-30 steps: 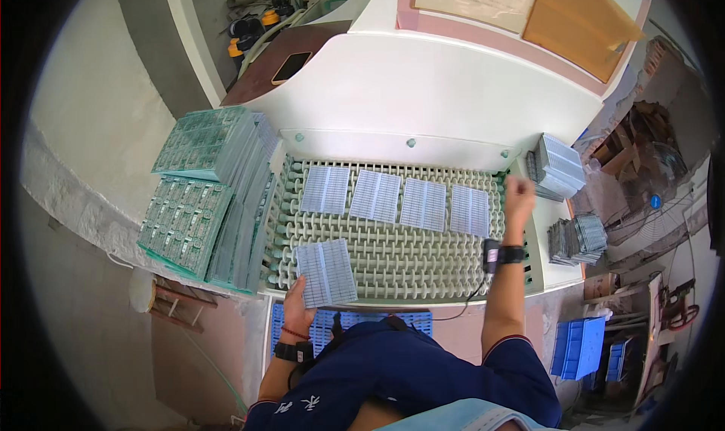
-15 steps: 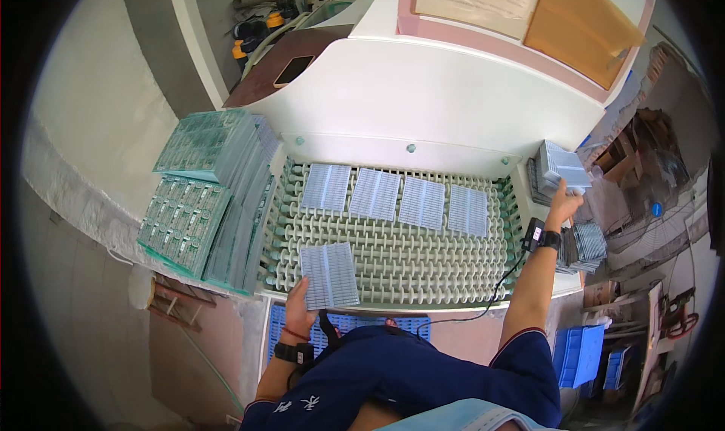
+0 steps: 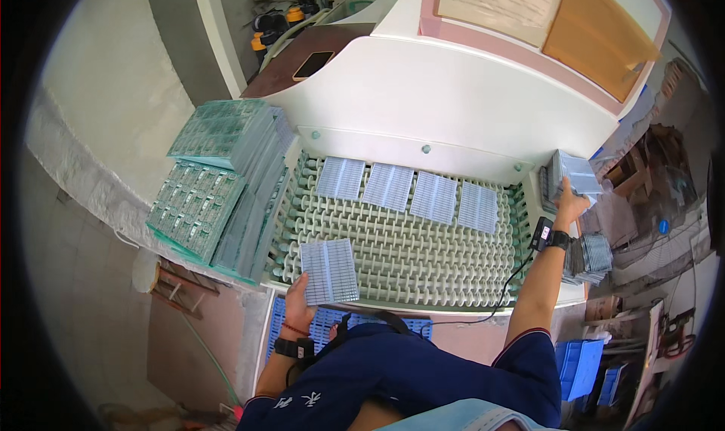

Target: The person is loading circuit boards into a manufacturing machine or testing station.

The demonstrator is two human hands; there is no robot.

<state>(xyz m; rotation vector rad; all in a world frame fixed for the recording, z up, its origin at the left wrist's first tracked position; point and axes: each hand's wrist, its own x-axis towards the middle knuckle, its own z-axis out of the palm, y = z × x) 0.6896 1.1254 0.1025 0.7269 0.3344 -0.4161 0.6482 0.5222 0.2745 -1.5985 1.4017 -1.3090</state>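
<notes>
My left hand (image 3: pixel 300 299) grips a thin, pale grey circuit board panel (image 3: pixel 329 271) by its left edge, above the near left part of a roller conveyor (image 3: pixel 400 246). Four similar panels (image 3: pixel 389 186) lie flat in a row across the far side of the rollers. At the conveyor's right end, my right hand (image 3: pixel 572 204) is closed on the near edge of a stack of panels (image 3: pixel 575 173). How many panels its fingers hold cannot be made out.
Tall leaning stacks of green-edged boards (image 3: pixel 198 204) stand left of the conveyor. A second panel pile (image 3: pixel 593 257) is nearer me on the right. Behind rises a white machine cover (image 3: pixel 468 91). A black cable (image 3: pixel 495 303) runs from my right wrist across the front edge.
The view has shifted slightly. The four panels on the rollers have moved a little farther from me. My left hand keeps its panel, and my right hand stays at the right stack.
</notes>
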